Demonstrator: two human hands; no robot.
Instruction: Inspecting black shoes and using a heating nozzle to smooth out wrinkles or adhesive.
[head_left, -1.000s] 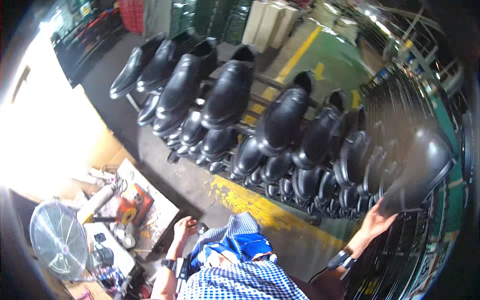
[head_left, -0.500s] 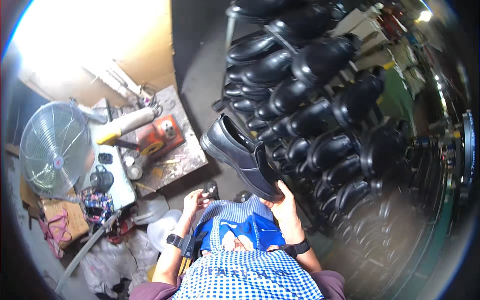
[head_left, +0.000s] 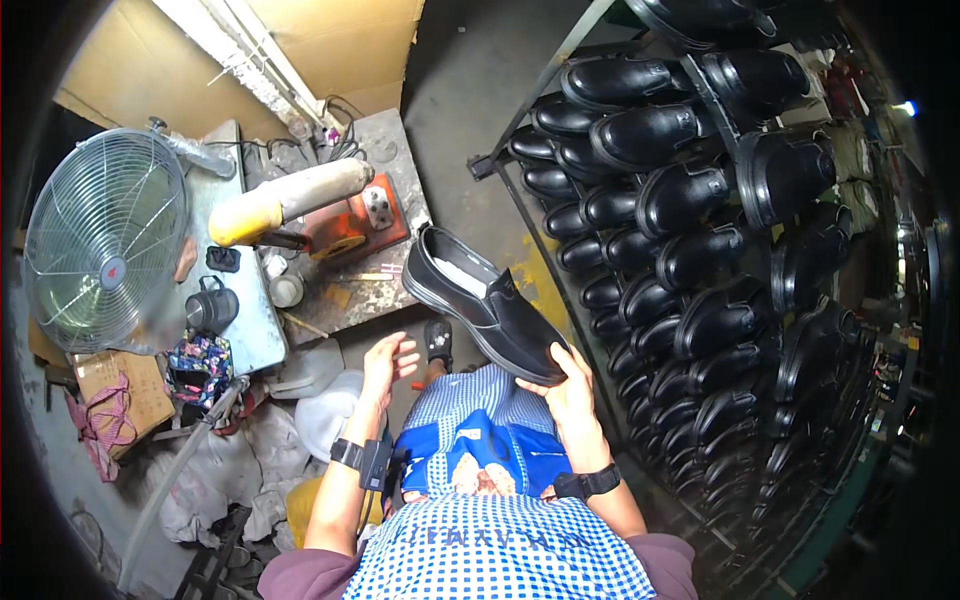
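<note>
A black slip-on shoe (head_left: 487, 310) is gripped at its toe by my right hand (head_left: 566, 385); the thumb lies along the upper and the fingers go under the sole. Its heel points away to the upper left, and a pale insole shows in its opening. My left hand (head_left: 383, 368) is raised left of the shoe, fingers apart and slightly curled, touching nothing. To the right, several rows of black shoes (head_left: 660, 135) stand on a tall metal rack (head_left: 545, 85).
At the left a wire-guard fan (head_left: 112, 235) stands beside a pale table with a dark mug (head_left: 211, 306). An orange machine (head_left: 352, 222) with a yellow-and-grey pipe (head_left: 290, 203) sits on a stained bench (head_left: 385, 290). Below are a carton (head_left: 125, 400) and white sacks (head_left: 215, 480).
The whole view has shifted, so the rack sits farther right and the bench lights up more clearly. My left hand has risen a little; my right hand keeps its hold on the shoe.
</note>
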